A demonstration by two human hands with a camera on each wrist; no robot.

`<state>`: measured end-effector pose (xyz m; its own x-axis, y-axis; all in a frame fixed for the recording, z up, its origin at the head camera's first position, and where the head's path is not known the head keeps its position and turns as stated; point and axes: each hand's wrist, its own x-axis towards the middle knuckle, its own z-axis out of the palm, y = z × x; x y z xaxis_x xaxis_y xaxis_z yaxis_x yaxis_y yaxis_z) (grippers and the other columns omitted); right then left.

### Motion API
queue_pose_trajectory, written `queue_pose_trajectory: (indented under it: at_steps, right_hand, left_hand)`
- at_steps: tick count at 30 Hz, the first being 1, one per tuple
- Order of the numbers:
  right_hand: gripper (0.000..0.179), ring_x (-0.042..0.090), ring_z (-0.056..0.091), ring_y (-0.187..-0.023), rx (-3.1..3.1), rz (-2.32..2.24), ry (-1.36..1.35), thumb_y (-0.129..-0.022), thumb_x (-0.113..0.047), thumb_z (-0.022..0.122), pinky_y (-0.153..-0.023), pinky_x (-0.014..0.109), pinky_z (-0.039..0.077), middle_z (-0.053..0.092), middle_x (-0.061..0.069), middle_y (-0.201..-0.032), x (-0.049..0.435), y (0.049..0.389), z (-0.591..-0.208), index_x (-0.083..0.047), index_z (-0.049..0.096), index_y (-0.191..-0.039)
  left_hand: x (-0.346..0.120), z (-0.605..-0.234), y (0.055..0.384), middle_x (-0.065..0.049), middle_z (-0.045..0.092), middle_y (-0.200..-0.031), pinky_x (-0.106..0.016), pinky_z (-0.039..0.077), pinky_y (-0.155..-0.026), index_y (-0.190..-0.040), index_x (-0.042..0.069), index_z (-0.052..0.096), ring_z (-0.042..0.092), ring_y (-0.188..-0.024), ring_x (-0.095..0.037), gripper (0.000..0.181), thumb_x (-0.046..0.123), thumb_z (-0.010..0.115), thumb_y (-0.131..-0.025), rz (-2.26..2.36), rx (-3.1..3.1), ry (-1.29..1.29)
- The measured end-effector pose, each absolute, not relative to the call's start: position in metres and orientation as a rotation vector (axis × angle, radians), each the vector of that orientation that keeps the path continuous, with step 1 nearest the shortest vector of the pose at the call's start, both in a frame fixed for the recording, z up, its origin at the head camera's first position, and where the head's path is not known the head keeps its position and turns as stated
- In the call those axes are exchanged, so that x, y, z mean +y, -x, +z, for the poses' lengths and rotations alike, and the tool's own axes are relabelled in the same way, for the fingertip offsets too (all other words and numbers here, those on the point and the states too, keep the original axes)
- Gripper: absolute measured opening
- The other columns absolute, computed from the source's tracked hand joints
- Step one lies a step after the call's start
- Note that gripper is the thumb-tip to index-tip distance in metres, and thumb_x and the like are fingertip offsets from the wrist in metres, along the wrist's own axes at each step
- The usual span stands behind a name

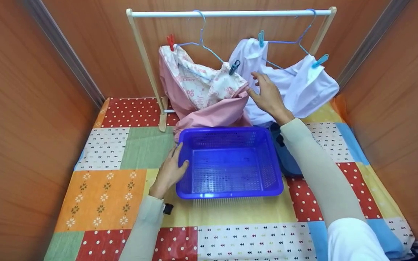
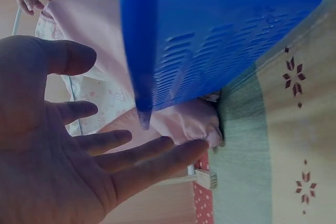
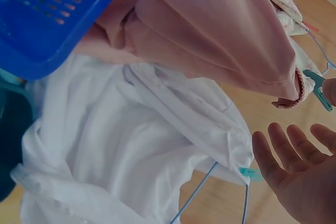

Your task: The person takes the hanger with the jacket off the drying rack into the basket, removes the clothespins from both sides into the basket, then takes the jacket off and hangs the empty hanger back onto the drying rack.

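Cloth (image 1: 252,239) in a patchwork print of dots, arrowheads and flowers lies nearest, slightly creased. Over its yellow squares sits a blue plastic basket (image 1: 229,195), rectangular, round-cornered, with a smooth rim, slotted walls and a finely meshed floor that shows plainly. The left hand (image 1: 167,174) is at its left side, fingers extended and spread, thumb apart, gripping nothing; whether they touch the rim is hard to tell. Just beside the basket's right wall is a dark blue object (image 1: 289,161), partly covered by the right arm.

Farther off, the right hand (image 1: 269,96) reaches up between two garments. Its fingers are parted and a little bent, with nothing in them; the thumb is close to the pink garment's edge and the dark clip (image 1: 234,67), contact unclear.

The pink garment (image 1: 220,114), soft and matte with a white printed inner side, droops from the left hanger (image 1: 201,32), its lower folds bunched behind the basket. The white garment (image 1: 301,92), thin and limp, hangs from the right hanger (image 1: 299,41). A red clip (image 1: 171,42) and two teal clips (image 1: 261,38) pin the other corners. Both garments being up and clipped, the hanging appears nearly complete; perhaps only straightening is left.

Behind, a white rail (image 1: 249,14) on pale wooden legs crosses wood-grain panelling (image 1: 103,54).
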<state>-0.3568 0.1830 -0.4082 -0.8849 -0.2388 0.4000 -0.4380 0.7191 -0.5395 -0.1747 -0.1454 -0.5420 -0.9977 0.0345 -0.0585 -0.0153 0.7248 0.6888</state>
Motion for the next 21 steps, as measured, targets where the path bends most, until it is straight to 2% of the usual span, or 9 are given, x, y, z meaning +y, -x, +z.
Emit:
queue_pose_trajectory:
  at_steps: [7, 14, 21]
  right_hand:
    - [0.052, 0.034, 0.059, -0.119, -2.622, 0.927, -0.536, -0.095, -0.027, 0.060, -0.101, 0.049, 0.047, 0.056, 0.017, -0.135, 0.171, 0.366, -0.400, -0.005, 0.048, -0.141]
    - [0.051, 0.034, 0.056, -0.123, -2.637, 0.968, -0.517, -0.097, -0.026, 0.057, -0.104, 0.046, 0.045, 0.055, 0.017, -0.137, 0.160, 0.372, -0.396, -0.005, 0.046, -0.143]
    - [0.046, 0.032, 0.057, -0.122, -2.669, 1.027, -0.470, -0.099, -0.021, 0.054, -0.105, 0.044, 0.045, 0.059, 0.017, -0.133, 0.151, 0.381, -0.391, -0.003, 0.047, -0.141]
  left_hand:
    - [-0.150, -0.553, 0.173, -0.023, 0.035, -0.155, -0.059, 0.035, -0.112, -0.157, 0.010, 0.020, 0.040, -0.140, -0.042, 0.073, 0.013, 0.056, -0.095, 1.392, 2.730, 0.013]
    - [-0.154, -0.559, 0.169, -0.030, 0.045, -0.146, -0.059, 0.042, -0.106, -0.156, 0.005, 0.019, 0.048, -0.132, -0.045, 0.076, 0.003, 0.057, -0.090, 1.520, 2.626, 0.059]
    - [-0.154, -0.562, 0.170, -0.032, 0.048, -0.143, -0.056, 0.036, -0.112, -0.153, -0.004, 0.023, 0.045, -0.135, -0.044, 0.073, -0.001, 0.056, -0.088, 1.551, 2.623, 0.074]
